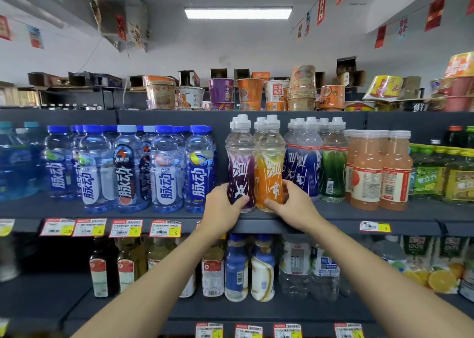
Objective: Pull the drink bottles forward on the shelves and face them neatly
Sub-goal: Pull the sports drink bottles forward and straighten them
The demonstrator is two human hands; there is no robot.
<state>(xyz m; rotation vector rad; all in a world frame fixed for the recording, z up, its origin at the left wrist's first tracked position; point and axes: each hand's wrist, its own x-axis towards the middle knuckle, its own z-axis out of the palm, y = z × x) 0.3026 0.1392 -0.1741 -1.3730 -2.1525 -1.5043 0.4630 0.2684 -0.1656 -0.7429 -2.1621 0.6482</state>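
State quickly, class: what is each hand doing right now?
Left hand: holds the clear plastic purple-labelled bottle.
Right hand: holds the clear plastic orange-labelled bottle.

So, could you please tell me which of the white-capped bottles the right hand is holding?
The orange-labelled bottle; the right hand grips its base, while the left hand holds the purple bottle beside it.

Blue bottles point(167, 173) read 脉动; price tags point(165, 228) show 5 and 3.
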